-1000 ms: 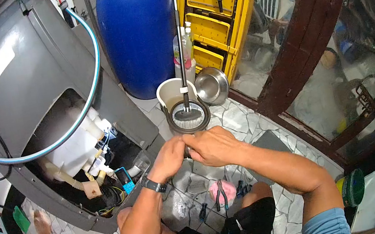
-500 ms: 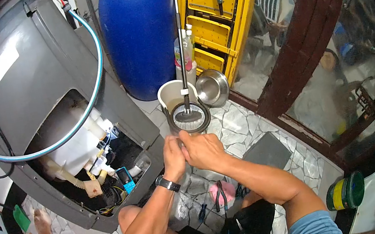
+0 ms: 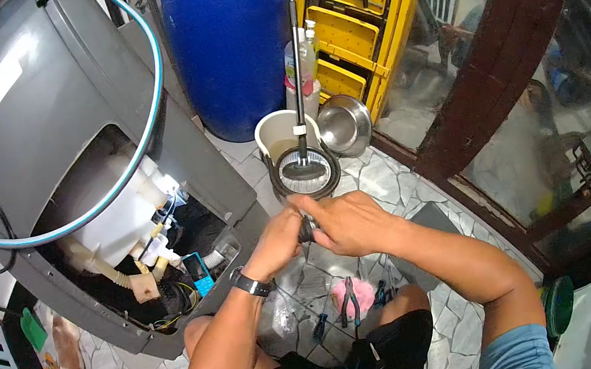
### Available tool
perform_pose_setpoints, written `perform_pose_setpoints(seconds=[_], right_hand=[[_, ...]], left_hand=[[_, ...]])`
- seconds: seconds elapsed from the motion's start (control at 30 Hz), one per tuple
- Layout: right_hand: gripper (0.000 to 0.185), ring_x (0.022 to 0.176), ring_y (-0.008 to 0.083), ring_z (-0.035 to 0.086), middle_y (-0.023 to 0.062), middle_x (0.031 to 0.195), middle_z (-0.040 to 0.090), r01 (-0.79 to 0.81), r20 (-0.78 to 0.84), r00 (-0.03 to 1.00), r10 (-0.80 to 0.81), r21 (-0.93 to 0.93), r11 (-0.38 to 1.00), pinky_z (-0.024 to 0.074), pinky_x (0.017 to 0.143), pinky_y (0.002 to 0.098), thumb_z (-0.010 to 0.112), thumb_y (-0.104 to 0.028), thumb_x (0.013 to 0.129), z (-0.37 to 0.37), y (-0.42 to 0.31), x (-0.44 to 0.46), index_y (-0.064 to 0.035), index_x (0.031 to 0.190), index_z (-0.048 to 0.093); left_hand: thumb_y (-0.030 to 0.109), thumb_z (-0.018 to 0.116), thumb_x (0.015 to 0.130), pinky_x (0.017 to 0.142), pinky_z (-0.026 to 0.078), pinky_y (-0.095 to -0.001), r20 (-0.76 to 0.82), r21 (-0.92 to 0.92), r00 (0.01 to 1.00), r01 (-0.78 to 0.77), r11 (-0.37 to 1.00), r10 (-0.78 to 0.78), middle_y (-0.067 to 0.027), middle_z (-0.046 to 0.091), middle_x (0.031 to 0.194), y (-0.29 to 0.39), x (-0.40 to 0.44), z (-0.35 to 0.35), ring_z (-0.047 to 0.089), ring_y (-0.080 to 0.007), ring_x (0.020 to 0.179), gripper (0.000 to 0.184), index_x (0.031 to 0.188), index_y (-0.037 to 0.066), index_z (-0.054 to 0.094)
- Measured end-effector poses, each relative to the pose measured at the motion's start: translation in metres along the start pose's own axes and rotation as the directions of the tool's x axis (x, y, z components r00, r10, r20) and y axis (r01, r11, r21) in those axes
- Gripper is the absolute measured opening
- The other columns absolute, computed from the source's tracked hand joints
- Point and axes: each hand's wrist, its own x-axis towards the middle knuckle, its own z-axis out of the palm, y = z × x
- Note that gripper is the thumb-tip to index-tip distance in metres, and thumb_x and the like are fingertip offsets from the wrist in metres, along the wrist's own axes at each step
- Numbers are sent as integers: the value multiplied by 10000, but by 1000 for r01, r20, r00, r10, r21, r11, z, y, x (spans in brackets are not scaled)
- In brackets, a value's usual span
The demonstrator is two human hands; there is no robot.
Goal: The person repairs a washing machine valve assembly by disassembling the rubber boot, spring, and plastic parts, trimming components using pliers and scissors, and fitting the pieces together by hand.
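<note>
My left hand (image 3: 279, 239) and my right hand (image 3: 354, 223) meet in front of me, both closed around a small dark round part (image 3: 307, 230). Fingers cover most of it, so its kind cannot be made out. Below the hands, a pair of pliers (image 3: 348, 301) lies across a pink round thing (image 3: 360, 292) on the tiled floor. A screwdriver (image 3: 320, 327) is to the left of the pliers, and other dark-handled tools (image 3: 382, 294) are to the right. My left wrist wears a black watch.
On the left lies a tipped grey appliance cabinet (image 3: 85, 78), its opening showing hoses and a blue device (image 3: 198, 274). Ahead stand a mop bucket (image 3: 273, 130), a metal bowl (image 3: 345, 125), a blue barrel (image 3: 231, 48) and a yellow folding ladder (image 3: 355, 24). A cat (image 3: 70, 359) lies lower left.
Both hands have moved slightly right in view, and the dark round part now shows between them. The surroundings have shifted a little as my head turned.
</note>
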Motion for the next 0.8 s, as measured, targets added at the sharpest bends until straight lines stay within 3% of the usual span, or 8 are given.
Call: perform_pose_setpoints(seconds=[0.17,0.23,0.3,0.4,0.5,0.6,0.67,0.8], right_hand=[[438,698,417,674,200,784,666,232,91,968,-235,46,972,531,623,524,643,-207,896,7,17,2,14,1217,445],[433,690,417,670,203,776,660,216,110,969,-222,60,975,525,602,525,656,-213,887,5,10,0,34,1175,449],[414,666,420,670,213,772,667,186,102,977,-186,16,982,522,567,522,648,-226,887,7,5,1,45,1135,457],[412,639,420,663,202,755,662,23,91,996,-22,-9,1000,512,533,511,681,-241,885,27,-6,-3,19,1088,432],[399,612,429,666,236,735,675,-57,59,997,54,53,997,525,548,525,618,-247,888,44,-3,3,46,1109,462],[386,616,430,669,236,734,675,-42,-6,999,43,62,997,528,552,524,612,-253,891,59,2,2,35,1096,457],[376,621,431,671,238,739,675,-66,-35,997,69,79,995,530,553,523,614,-245,894,71,5,3,30,1093,454],[463,662,448,669,248,777,672,-134,-107,983,152,158,978,526,560,519,679,-196,883,91,0,1,61,1176,429]], left_hand=[[381,390,1049,519,393,-252,146,225,966,-243,943,214,12,546,733,2,-1,-1,472,-107,561,422,1011,39,635],[384,399,1052,506,384,-252,212,-34,975,74,997,-65,32,537,733,-3,-6,4,471,-95,568,410,993,54,636],[398,404,1061,491,366,-255,270,-144,960,113,983,-71,41,515,735,-13,-6,4,458,-81,576,404,964,71,621],[398,404,1070,486,350,-251,206,-217,972,161,963,-116,47,492,723,-21,1,14,438,-71,568,387,967,87,609],[344,396,1062,601,433,-300,-104,-192,975,-213,958,196,-23,578,856,-67,20,23,539,-113,740,399,1019,28,635],[320,380,1071,721,467,-301,-191,-189,981,-71,979,34,-37,598,952,-72,16,30,561,-138,867,396,1002,23,634],[419,451,1046,592,461,-288,-252,-531,958,-19,847,-136,-5,571,880,-53,7,44,566,-117,741,354,996,104,604],[412,460,1038,586,460,-291,-373,-493,922,-104,864,-102,-7,568,870,-95,22,46,552,-125,718,341,1016,105,605]])
